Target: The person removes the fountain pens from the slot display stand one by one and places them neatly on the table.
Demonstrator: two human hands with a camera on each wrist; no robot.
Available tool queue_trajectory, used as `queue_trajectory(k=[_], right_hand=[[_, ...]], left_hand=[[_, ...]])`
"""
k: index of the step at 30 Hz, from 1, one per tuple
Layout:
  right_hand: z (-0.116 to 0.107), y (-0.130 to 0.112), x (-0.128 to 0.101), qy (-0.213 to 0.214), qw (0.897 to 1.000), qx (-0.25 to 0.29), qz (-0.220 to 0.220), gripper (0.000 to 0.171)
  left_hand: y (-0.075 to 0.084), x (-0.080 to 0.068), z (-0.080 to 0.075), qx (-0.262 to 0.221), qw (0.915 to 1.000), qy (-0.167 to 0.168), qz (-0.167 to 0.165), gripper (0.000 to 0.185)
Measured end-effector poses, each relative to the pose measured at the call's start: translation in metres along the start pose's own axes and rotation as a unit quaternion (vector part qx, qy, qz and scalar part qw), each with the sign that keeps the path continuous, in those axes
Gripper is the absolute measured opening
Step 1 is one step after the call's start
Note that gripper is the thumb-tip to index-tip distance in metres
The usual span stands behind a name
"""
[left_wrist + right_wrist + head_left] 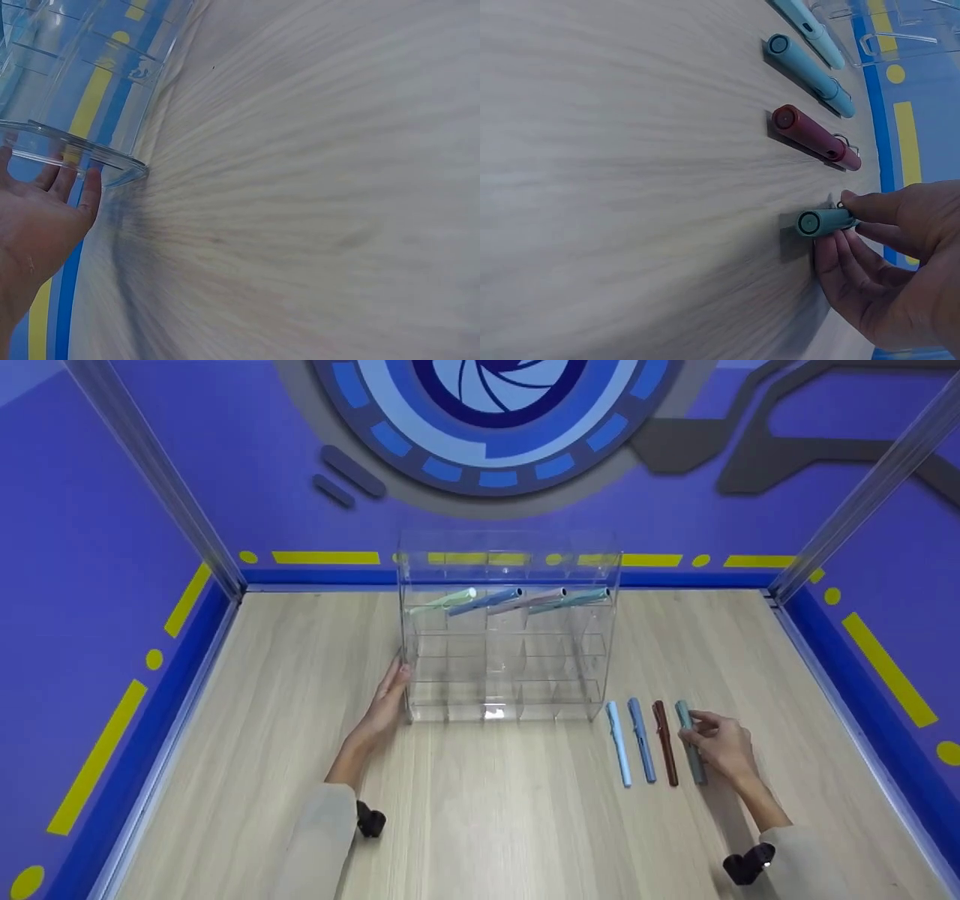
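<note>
Nearest the camera, two sleeved forearms reached up from about 6 o'clock over the wooden table (pixel 525 825), the hands well apart. At roughly 4 o'clock the right hand (pixel 724 746) had its thumb and fingertips curled round a grey-green pen (pixel 691 742), pinching it near its far half while it lay on the table; the right wrist view showed the thumb on top and the fingers beneath its barrel, its round end cap facing that camera. This pen was the rightmost of four lying side by side on the table: to its left a dark red pen (pixel 664 743), then a blue pen (pixel 641 739), then a light blue pen (pixel 619 743). All four ran nearly parallel, their long axes from 12 to 6 o'clock with a slight lean, far ends tipped a little toward 11. At about 8 o'clock the left hand (pixel 386 705) lay with straight fingers flat against the left wall of a clear plastic rack (pixel 510 660), gripping nothing. Farther off, the rack stood upright at centre, divided into rows of small compartments. In its top row four more pens (pixel 510 600) rested, each slanting up toward 2 o'clock. Beyond it rose the purple wall (pixel 225 450).
</note>
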State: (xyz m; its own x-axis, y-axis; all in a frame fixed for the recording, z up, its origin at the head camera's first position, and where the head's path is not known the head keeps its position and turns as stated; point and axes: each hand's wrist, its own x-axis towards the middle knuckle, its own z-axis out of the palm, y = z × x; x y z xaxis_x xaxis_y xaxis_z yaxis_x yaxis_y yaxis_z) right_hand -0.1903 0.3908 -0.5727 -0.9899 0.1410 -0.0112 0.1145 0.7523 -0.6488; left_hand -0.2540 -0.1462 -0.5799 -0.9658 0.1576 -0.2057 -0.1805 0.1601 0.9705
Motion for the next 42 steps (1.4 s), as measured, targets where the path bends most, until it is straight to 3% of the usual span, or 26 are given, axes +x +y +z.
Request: queue_trajectory(k=[6, 17, 25, 36, 42], right_hand=[[0.001, 0.001, -0.001, -0.002, 1.000, -0.002, 0.006, 0.045], [-0.001, -0.003, -0.004, 0.009, 1.000, 0.015, 0.017, 0.044], [-0.007, -0.014, -0.005, 0.026, 0.999, 0.032, -0.011, 0.036], [-0.010, -0.067, 0.002, -0.034, 0.991, 0.100, -0.082, 0.030], [-0.008, -0.104, 0.005, -0.043, 0.976, 0.190, -0.101, 0.035]], left_hand=[[0.000, 0.000, 0.000, 0.000, 0.9999, 0.004, -0.012, 0.077], [-0.002, 0.000, -0.001, -0.004, 1.0000, 0.004, 0.005, 0.073], [-0.003, -0.001, 0.000, -0.025, 0.9995, -0.009, 0.017, 0.073], [-0.003, -0.001, 0.001, -0.014, 0.9999, 0.002, 0.002, 0.077], [-0.002, -0.002, 0.002, -0.014, 0.9999, 0.007, 0.001, 0.074]])
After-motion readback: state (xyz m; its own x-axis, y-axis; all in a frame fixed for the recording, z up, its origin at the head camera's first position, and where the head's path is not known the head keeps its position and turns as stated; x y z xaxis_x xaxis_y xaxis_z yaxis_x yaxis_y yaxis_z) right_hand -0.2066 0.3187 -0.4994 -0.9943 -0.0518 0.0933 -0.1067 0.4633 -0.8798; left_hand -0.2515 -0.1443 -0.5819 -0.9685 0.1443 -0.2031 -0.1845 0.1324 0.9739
